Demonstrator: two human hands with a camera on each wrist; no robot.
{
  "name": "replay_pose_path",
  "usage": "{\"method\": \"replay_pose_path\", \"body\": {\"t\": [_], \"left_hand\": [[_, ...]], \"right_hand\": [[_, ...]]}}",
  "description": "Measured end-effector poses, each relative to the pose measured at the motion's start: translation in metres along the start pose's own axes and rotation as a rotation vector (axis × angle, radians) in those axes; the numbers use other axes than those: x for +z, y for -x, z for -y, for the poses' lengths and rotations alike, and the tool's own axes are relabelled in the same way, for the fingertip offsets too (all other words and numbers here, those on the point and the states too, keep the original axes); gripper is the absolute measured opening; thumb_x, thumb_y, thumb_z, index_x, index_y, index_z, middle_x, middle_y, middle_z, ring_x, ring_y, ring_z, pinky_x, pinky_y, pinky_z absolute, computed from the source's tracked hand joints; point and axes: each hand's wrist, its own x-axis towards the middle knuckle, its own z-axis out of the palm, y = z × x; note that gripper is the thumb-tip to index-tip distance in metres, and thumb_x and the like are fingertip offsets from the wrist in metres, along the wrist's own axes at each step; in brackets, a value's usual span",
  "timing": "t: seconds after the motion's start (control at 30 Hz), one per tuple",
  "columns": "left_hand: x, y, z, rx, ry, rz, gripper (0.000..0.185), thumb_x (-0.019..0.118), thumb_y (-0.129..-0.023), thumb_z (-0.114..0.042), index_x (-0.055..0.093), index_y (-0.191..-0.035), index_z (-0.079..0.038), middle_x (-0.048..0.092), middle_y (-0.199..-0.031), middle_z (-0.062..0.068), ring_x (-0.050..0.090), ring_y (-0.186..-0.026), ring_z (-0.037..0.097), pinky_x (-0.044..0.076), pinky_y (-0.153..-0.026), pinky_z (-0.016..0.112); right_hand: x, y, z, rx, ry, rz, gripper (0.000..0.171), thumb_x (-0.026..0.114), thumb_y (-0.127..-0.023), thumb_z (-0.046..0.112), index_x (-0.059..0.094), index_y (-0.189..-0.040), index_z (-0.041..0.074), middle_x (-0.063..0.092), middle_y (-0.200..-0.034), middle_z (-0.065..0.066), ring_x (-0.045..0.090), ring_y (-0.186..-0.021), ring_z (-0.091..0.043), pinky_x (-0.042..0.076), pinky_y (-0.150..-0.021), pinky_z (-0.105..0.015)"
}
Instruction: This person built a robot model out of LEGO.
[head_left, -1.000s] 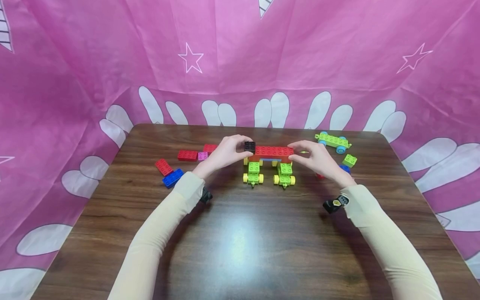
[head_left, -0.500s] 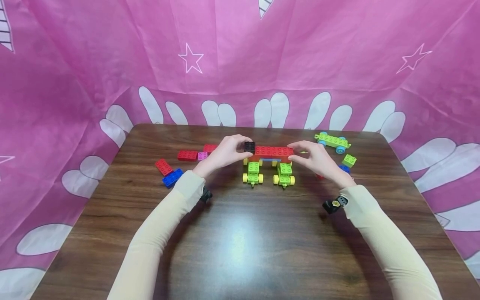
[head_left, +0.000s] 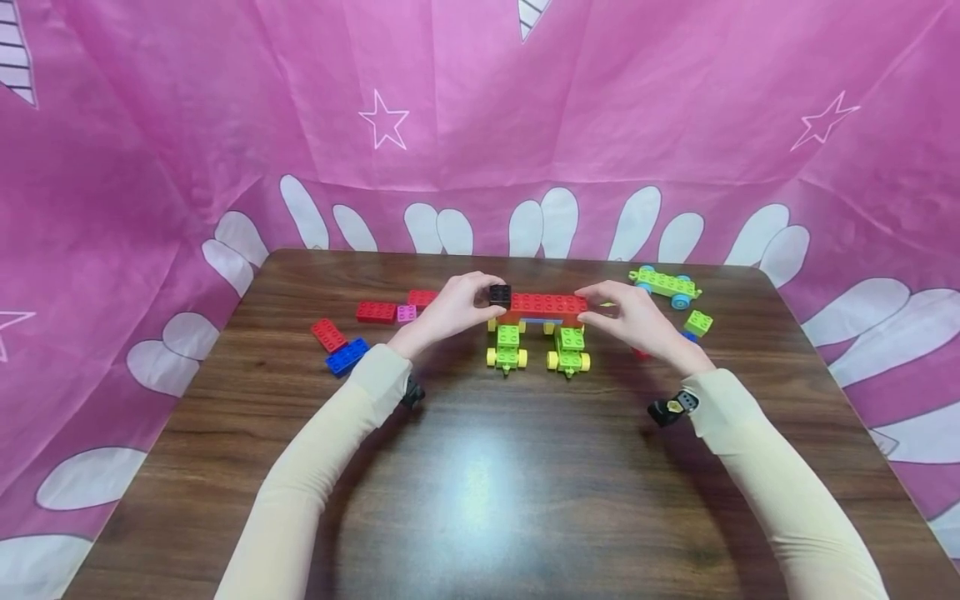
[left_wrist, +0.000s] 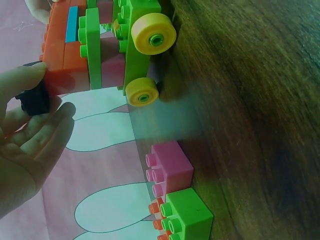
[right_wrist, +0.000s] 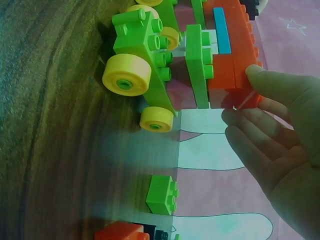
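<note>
A toy-brick build stands at the middle of the table, a row of red bricks [head_left: 547, 308] bridging two lime wheeled bases [head_left: 507, 358] with yellow wheels. At the row's left end my left hand [head_left: 459, 306] pinches a black brick [left_wrist: 36, 99] between thumb and fingers. The black brick sits on top of the red row. My right hand [head_left: 632, 315] grips the right end of the row, its thumb [right_wrist: 270, 77] on the studded side and its fingers at the end face. A blue brick [right_wrist: 222, 31] shows under the red ones, above lime and pink supports.
Left of the build lie red bricks [head_left: 327, 334], a blue brick [head_left: 347, 357] and a pink brick [head_left: 407, 312]. A lime car base [head_left: 663, 282] with blue wheels stands at the back right. Near it is a small lime brick [head_left: 699, 322] by a partly hidden blue one.
</note>
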Motion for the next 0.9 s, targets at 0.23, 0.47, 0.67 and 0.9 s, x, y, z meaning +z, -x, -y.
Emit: {"method": "replay_pose_path", "body": {"t": [0.23, 0.47, 0.67, 0.9], "left_hand": [[0.001, 0.001, 0.0, 0.007, 0.009, -0.004, 0.037, 0.073, -0.09, -0.017, 0.064, -0.124, -0.003, 0.07, -0.113, 0.012, 0.069, -0.099, 0.022, 0.056, -0.091, 0.034], [0.001, 0.0, -0.001, 0.01, -0.013, -0.011, 0.037, 0.073, -0.09, -0.016, 0.065, -0.123, -0.003, 0.07, -0.112, 0.012, 0.069, -0.098, 0.022, 0.057, -0.09, 0.034], [0.001, 0.0, -0.001, 0.007, -0.033, -0.009, 0.038, 0.073, -0.089, -0.016, 0.064, -0.124, -0.003, 0.069, -0.113, 0.013, 0.069, -0.099, 0.023, 0.057, -0.091, 0.035], [0.002, 0.001, 0.0, 0.01, -0.005, -0.003, 0.038, 0.073, -0.09, -0.017, 0.063, -0.124, -0.004, 0.068, -0.111, 0.012, 0.069, -0.099, 0.023, 0.057, -0.089, 0.035]], "right_hand": [[-0.006, -0.001, -0.001, -0.014, 0.025, 0.024, 0.036, 0.075, -0.089, 0.018, 0.068, -0.122, 0.008, 0.071, -0.119, -0.012, 0.068, -0.108, -0.029, 0.058, -0.09, -0.048], [-0.008, -0.003, -0.002, -0.017, 0.011, 0.025, 0.033, 0.075, -0.089, 0.016, 0.07, -0.119, 0.006, 0.073, -0.116, -0.014, 0.069, -0.106, -0.03, 0.058, -0.088, -0.048], [-0.012, -0.004, 0.0, -0.013, 0.032, 0.059, 0.036, 0.075, -0.089, 0.019, 0.068, -0.122, 0.006, 0.072, -0.118, -0.014, 0.068, -0.107, -0.03, 0.057, -0.089, -0.051], [-0.029, 0.001, -0.004, 0.058, 0.065, 0.023, 0.035, 0.073, -0.09, 0.02, 0.068, -0.123, 0.008, 0.072, -0.119, -0.012, 0.068, -0.109, -0.029, 0.055, -0.093, -0.05]]}}
